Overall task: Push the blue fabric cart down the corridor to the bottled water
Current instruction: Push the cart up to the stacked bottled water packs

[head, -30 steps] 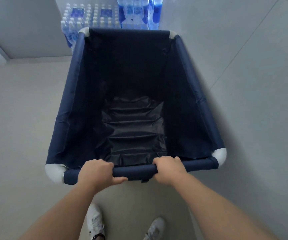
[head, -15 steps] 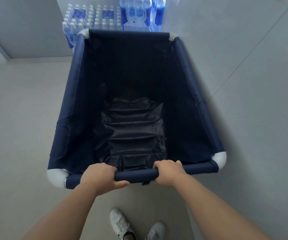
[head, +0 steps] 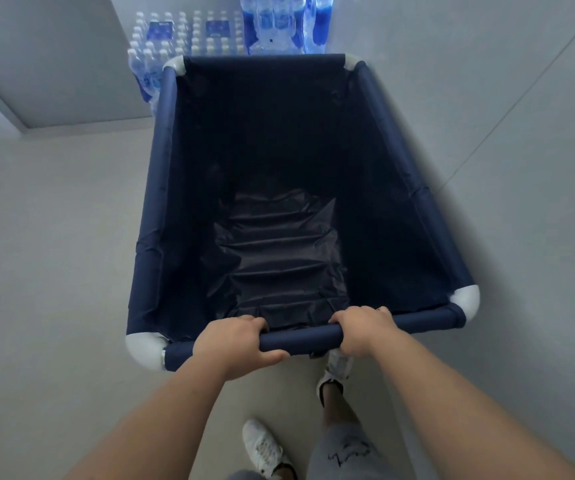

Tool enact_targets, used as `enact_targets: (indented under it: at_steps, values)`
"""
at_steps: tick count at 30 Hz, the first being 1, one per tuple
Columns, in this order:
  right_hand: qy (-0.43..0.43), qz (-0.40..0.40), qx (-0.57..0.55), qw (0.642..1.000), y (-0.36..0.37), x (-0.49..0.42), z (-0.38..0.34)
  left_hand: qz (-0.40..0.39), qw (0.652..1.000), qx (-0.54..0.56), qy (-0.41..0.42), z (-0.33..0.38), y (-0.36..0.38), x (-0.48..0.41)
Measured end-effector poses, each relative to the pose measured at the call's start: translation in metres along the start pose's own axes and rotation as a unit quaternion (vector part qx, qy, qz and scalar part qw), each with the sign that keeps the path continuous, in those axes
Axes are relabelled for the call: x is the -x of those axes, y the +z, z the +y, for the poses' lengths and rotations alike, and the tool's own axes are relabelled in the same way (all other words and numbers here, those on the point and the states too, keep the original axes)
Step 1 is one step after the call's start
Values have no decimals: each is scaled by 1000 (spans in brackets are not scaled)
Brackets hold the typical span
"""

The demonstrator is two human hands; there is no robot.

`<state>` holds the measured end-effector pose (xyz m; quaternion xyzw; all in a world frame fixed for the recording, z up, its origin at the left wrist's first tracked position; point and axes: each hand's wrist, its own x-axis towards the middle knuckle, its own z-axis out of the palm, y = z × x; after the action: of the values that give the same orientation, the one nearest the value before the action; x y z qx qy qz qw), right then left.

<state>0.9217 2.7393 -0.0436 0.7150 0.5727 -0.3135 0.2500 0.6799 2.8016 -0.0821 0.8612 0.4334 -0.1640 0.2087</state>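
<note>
Fingers [head: 244,322] of both hands stayed wrapped round the blue fabric cart [head: 161,209] handle as its far rim drew up just beside the bottled water [head: 272,26].

Soft, even, cool indoor light, faint shadows, slight motion blur, wide-angle bending at edges

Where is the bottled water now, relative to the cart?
In the head view, the bottled water is stacked at the top centre, against the end wall, just beyond the far rim of the blue fabric cart.
</note>
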Motion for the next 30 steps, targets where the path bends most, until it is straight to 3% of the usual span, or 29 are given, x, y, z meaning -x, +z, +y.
enact_targets:
  at_steps: [11, 19, 30]
  values:
    - [28, -139, 35, 989, -18, -21, -7, 36, 999, -28, 15, -6, 0, -7]
    - [18, -149, 47, 988, -16, -22, -9, 45, 997, -51, 22, -7, 2, -4]
    - [13, -179, 63, 982, -26, -23, -9, -11, 999, -40, 11, -3, -4, -5]
